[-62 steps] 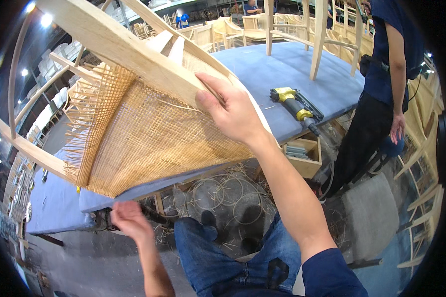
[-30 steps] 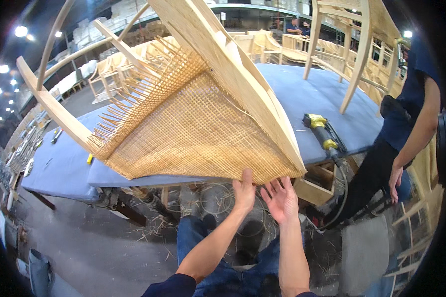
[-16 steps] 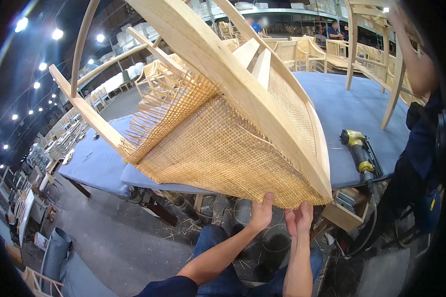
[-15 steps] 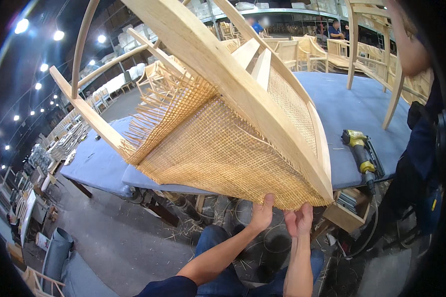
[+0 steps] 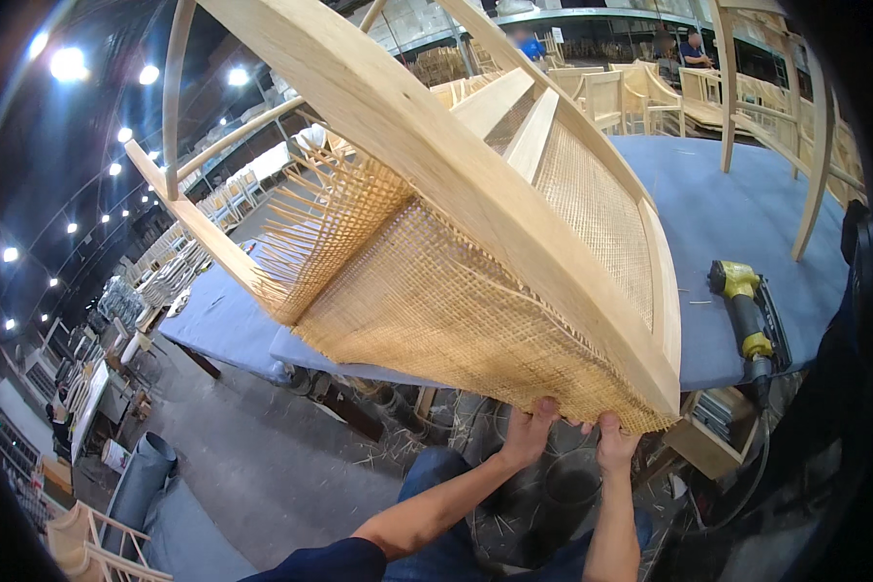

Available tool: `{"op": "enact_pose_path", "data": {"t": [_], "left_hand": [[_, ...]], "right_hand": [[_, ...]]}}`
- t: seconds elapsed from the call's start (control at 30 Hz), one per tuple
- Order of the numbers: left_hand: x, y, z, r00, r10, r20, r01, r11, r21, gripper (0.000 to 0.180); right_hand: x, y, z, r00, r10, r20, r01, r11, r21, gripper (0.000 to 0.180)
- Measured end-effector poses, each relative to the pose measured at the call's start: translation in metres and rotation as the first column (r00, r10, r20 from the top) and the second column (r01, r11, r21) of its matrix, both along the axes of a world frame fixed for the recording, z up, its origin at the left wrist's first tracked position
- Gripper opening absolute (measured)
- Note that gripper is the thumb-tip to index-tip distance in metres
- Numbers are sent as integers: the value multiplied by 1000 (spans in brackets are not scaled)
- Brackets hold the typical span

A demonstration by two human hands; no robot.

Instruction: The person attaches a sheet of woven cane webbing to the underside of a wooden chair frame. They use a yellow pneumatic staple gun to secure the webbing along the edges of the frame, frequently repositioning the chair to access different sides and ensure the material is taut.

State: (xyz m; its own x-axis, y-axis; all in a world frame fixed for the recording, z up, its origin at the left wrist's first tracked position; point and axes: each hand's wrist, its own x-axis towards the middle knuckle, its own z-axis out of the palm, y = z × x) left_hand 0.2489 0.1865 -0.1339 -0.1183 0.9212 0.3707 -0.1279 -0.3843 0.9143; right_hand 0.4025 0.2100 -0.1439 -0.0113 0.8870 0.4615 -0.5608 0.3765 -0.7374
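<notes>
A pale wooden chair frame lies tipped over on the blue padded table, its rails rising toward the upper left. Woven cane webbing stretches across it, with loose frayed strands at the upper left end. Along the lower edge of the webbing, near the right corner, my left hand pinches the cane, thumb on the near face and fingers hidden behind. Close to its right, my right hand grips the same edge, thumb up against the weave. A second cane panel shows inside the frame.
A yellow and black nail gun with a hose lies on the blue table, right of the frame. Below it hangs a wooden box holding metal strips. Another chair stands at the far right. A grey roll lies at lower left.
The view has shifted, so the scene sits further right and lower. Both hands stay on the cane edge; my right hand's fingers have curled behind it. The person at the right has mostly left view.
</notes>
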Motion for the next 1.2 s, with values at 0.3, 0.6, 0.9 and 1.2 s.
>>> {"op": "enact_pose_path", "data": {"t": [0.3, 0.6, 0.9, 1.2], "left_hand": [[40, -33, 35, 734, -6, 679, 118, 986, -119, 46], [23, 6, 3, 874, -33, 484, 94, 990, -103, 82], [7, 1, -58, 937, 318, 143, -313, 948, -59, 73], [-6, -14, -44, 923, 381, 59, -377, 924, -72, 83]], "right_hand": [[18, 7, -24, 985, -101, 142, 105, 994, -23, 33], [18, 14, -29, 931, -84, 356, 52, 994, 99, 30], [17, 11, -24, 820, -72, 568, 13, 994, 107, 36], [35, 24, 0, 525, -86, 847, -149, 970, 191, 30]]}}
